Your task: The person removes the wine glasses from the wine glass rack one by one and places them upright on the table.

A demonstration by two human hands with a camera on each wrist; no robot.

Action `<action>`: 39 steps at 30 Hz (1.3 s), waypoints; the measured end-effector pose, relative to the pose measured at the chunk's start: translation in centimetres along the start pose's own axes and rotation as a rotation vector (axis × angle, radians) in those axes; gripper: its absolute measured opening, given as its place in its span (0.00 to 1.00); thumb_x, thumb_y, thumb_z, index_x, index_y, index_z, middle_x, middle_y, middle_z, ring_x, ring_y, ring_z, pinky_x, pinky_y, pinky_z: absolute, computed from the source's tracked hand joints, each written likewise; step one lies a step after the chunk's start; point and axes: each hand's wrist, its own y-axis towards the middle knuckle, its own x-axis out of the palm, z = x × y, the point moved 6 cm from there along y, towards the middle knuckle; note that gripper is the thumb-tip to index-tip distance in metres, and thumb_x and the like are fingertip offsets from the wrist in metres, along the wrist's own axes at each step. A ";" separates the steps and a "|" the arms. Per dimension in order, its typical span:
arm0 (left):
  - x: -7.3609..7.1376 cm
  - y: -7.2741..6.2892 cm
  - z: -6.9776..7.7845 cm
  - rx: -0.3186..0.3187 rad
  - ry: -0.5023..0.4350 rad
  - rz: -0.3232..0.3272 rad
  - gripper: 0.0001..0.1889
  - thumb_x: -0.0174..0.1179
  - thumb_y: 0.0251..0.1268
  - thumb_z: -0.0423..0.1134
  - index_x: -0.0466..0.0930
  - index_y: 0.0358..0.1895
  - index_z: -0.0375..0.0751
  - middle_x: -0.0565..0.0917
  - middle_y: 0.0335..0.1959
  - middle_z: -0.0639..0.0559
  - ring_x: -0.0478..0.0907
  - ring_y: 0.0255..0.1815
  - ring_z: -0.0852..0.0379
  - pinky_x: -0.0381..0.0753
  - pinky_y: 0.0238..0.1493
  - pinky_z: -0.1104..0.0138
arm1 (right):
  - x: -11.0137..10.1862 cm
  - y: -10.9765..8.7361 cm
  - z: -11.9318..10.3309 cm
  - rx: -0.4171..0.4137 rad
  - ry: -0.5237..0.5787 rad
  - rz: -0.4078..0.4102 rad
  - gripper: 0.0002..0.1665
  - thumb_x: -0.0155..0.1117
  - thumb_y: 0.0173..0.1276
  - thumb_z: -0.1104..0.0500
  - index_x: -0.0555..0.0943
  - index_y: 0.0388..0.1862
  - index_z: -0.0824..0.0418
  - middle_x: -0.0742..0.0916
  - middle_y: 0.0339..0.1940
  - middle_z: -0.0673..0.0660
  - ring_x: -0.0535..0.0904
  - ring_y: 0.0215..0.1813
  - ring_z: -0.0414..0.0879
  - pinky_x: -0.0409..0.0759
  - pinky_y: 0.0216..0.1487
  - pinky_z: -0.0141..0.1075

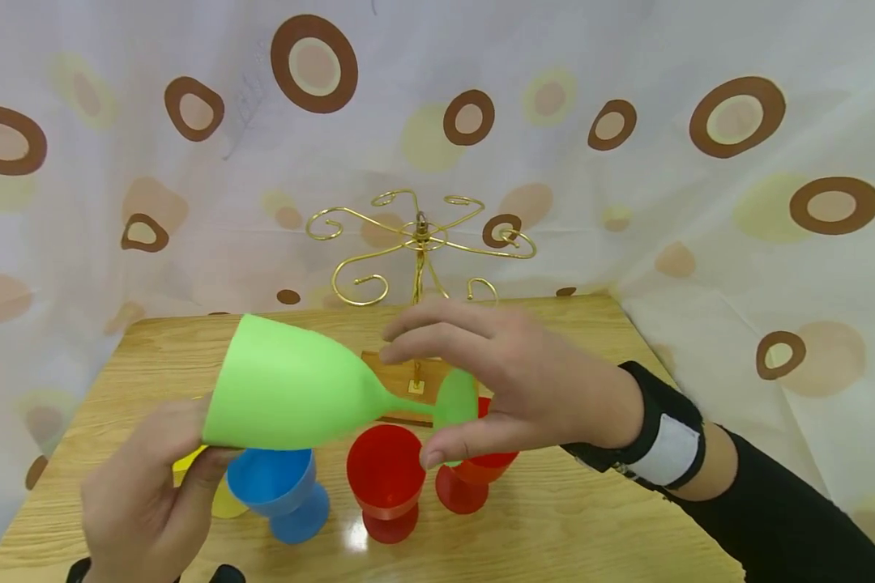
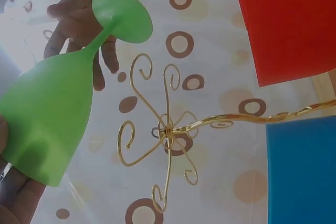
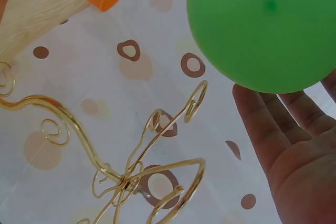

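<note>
A light green plastic goblet (image 1: 292, 389) is held on its side in the air, bowl to the left and foot to the right. The left hand (image 1: 142, 490) grips it at the bowl's rim, thumb underneath. Around the foot, the right hand (image 1: 510, 372) spreads its fingers and thumb without curling them round it. In the right wrist view, the fingertips lie close to the edge of the green foot (image 3: 268, 35); whether they touch is unclear. Below the goblet stand a blue goblet (image 1: 277, 486), a red goblet (image 1: 386, 478) and an orange-red goblet (image 1: 467, 490).
Behind the hands rises a gold metal stand (image 1: 422, 235) with several curled arms and a wooden base (image 1: 386, 376). A yellow goblet (image 1: 226, 502) is partly hidden by the left hand. A patterned cloth (image 1: 379, 146) hangs around the wooden table (image 1: 591, 518).
</note>
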 end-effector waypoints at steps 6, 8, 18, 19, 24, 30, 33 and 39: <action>1.6 0.2 0.4 0.076 -0.081 -0.102 0.11 0.60 0.69 0.29 0.78 0.38 0.17 0.84 0.38 0.33 0.82 0.50 0.46 0.78 0.63 0.63 | 1.1 0.6 -1.2 0.035 -0.003 -0.140 0.46 0.65 0.63 0.31 0.68 0.70 0.56 0.76 0.64 0.55 0.74 0.63 0.41 0.76 0.62 0.29; 2.1 0.4 0.6 0.105 -0.095 -0.125 0.10 0.59 0.70 0.29 0.78 0.37 0.18 0.83 0.35 0.33 0.81 0.48 0.45 0.78 0.64 0.62 | 1.3 0.8 -1.3 0.046 -0.003 -0.169 0.48 0.66 0.62 0.31 0.65 0.73 0.55 0.75 0.66 0.55 0.72 0.66 0.41 0.74 0.65 0.30; 4.5 0.4 1.5 0.239 -0.189 -0.249 0.08 0.57 0.71 0.27 0.79 0.37 0.20 0.85 0.34 0.35 0.81 0.44 0.39 0.75 0.67 0.54 | 1.4 0.9 -1.8 0.057 0.031 -0.173 0.45 0.75 0.57 0.38 0.71 0.68 0.55 0.74 0.71 0.58 0.74 0.68 0.41 0.76 0.61 0.28; 4.7 0.3 1.5 0.248 -0.189 -0.261 0.08 0.57 0.71 0.27 0.79 0.38 0.21 0.85 0.34 0.36 0.81 0.43 0.39 0.75 0.67 0.53 | 1.4 0.8 -1.9 0.062 0.052 -0.170 0.39 0.75 0.58 0.40 0.73 0.63 0.55 0.75 0.70 0.58 0.76 0.65 0.40 0.77 0.58 0.26; 5.4 0.0 1.4 0.268 -0.178 -0.278 0.08 0.59 0.70 0.29 0.81 0.39 0.23 0.86 0.35 0.37 0.81 0.43 0.39 0.77 0.65 0.52 | 1.3 0.2 -2.1 0.095 0.124 -0.147 0.19 0.73 0.64 0.45 0.74 0.38 0.54 0.79 0.64 0.56 0.79 0.53 0.35 0.75 0.44 0.20; 5.4 0.1 0.9 0.281 -0.167 -0.245 0.12 0.63 0.67 0.32 0.80 0.43 0.21 0.86 0.43 0.31 0.82 0.51 0.34 0.80 0.62 0.54 | 1.1 -1.2 -1.7 0.127 0.227 -0.124 0.21 0.70 0.66 0.47 0.68 0.31 0.54 0.80 0.62 0.55 0.78 0.57 0.41 0.78 0.48 0.26; 5.0 0.3 0.7 0.269 -0.161 -0.230 0.14 0.64 0.67 0.33 0.79 0.45 0.21 0.84 0.46 0.28 0.81 0.54 0.35 0.80 0.62 0.56 | 0.2 -2.9 -1.2 0.174 0.326 -0.110 0.20 0.70 0.67 0.49 0.67 0.32 0.54 0.79 0.62 0.55 0.77 0.59 0.46 0.81 0.52 0.33; 3.5 0.3 0.5 0.173 -0.110 -0.261 0.14 0.63 0.69 0.34 0.80 0.45 0.21 0.85 0.48 0.31 0.80 0.59 0.42 0.76 0.66 0.65 | -3.2 -8.5 0.9 0.239 0.494 -0.030 0.18 0.70 0.65 0.57 0.66 0.33 0.56 0.77 0.65 0.64 0.75 0.64 0.57 0.82 0.48 0.41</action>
